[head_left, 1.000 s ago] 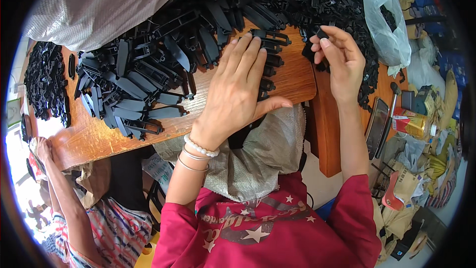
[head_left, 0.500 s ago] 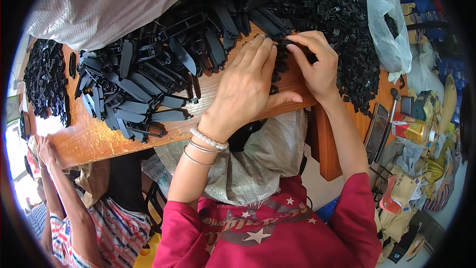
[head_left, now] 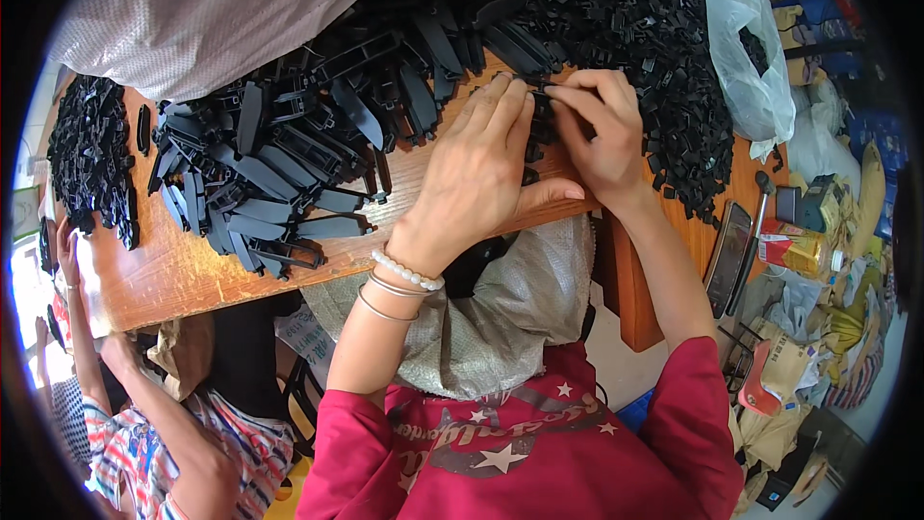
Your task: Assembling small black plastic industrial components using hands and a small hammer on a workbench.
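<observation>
My left hand (head_left: 476, 169) lies flat over a row of small black plastic clips (head_left: 535, 127) on the wooden table (head_left: 183, 265), its fingertips at the row's top. My right hand (head_left: 599, 130) meets it from the right and pinches a small black clip against that row. A heap of small black clips (head_left: 645, 29) spreads behind and to the right of both hands. To the left lies a pile of long black plastic strips (head_left: 279, 154). A grey woven sack (head_left: 491, 318) hangs open under the table edge in front of me.
A grey woven bag (head_left: 212, 10) covers the far left of the table. A clear plastic bag (head_left: 746, 48) with black parts stands at the right edge. Another person (head_left: 144, 433) in a striped shirt sits lower left. A phone (head_left: 727, 246) and cluttered packets lie at the right.
My right hand came in from the heap on the right and joined the left hand over the row of clips. The left hand slid slightly up and right.
</observation>
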Demonstrator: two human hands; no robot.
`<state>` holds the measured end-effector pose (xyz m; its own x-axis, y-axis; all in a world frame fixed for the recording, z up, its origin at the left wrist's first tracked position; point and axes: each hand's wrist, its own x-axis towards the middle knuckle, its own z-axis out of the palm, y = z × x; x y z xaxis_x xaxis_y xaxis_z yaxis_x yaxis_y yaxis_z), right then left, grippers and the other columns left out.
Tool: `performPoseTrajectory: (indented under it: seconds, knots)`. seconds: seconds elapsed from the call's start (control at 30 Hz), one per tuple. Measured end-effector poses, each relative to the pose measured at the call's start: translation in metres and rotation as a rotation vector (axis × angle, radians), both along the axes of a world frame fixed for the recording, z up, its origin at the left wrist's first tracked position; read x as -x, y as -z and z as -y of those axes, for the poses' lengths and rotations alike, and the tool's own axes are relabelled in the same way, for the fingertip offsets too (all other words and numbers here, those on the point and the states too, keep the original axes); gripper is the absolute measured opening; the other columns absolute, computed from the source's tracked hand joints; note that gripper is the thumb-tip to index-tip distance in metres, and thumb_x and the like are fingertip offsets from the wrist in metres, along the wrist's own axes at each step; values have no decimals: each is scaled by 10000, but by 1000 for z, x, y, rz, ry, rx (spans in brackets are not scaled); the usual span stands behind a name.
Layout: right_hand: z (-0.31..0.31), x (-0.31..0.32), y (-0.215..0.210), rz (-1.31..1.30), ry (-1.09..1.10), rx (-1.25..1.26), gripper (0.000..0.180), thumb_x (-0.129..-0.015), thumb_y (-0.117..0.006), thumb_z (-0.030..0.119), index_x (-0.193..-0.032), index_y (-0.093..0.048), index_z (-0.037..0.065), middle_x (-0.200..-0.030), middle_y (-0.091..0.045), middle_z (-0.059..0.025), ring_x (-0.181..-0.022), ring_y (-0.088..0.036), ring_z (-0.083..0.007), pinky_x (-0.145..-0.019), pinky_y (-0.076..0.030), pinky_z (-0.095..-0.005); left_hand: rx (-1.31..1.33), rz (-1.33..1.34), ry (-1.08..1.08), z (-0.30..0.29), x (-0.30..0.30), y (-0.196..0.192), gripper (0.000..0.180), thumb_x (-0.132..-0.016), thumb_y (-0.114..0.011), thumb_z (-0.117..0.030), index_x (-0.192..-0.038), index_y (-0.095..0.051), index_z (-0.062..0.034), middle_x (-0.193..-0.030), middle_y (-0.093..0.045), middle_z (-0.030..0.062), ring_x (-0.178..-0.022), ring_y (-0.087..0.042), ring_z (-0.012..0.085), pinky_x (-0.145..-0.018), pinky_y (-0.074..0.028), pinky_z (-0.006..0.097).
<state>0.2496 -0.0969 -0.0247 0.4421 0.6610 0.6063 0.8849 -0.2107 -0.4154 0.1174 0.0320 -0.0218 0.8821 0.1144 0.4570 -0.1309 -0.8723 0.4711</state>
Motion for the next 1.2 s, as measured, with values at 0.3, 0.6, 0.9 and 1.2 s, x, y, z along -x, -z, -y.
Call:
performPoseTrajectory:
  seconds: [0.3, 0.6, 0.9, 1.2]
  knots:
    - [49, 4, -33, -45, 209, -48, 170, -841, -635, -29, -996, -687, 17, -973, -641, -121, -915, -615, -263, -808, -492, -335, -4, 58, -20, -2, 1, -18, 623, -810, -715, -371, -1197, -553, 90, -1223, -546, 217, -1116, -549, 382, -936, -475, 413]
    - [202, -6, -44, -185, 728, -21, 138, -912, -617, 80, -989, -687, -11, -980, -657, -88, -904, -615, -182, -804, -464, -282, -65, 104, -37, -7, 44, -25, 447, -801, -746, -223, -1104, -591, 67, -1124, -570, 170, -981, -574, 329, -824, -487, 386]
    - [-9, -11, -41, -32, -132, -31, 122, -871, -617, 77, -947, -693, 17, -911, -647, -82, -915, -594, -273, -815, -468, -375, -65, 177, -16, 21, 85, -20, 378, -787, -738, -105, -1099, -594, 51, -1029, -583, 161, -864, -568, 317, -738, -471, 387]
    - [-77, -61, -20, 319, -105, 201, 72, -843, -660, 113, -903, -651, 74, -1042, -613, -53, -1077, -537, -236, -890, -388, -398, -62, 79, -145, 13, 146, -18, 315, -768, -737, -89, -1033, -633, 46, -977, -600, 136, -814, -582, 287, -708, -483, 370]
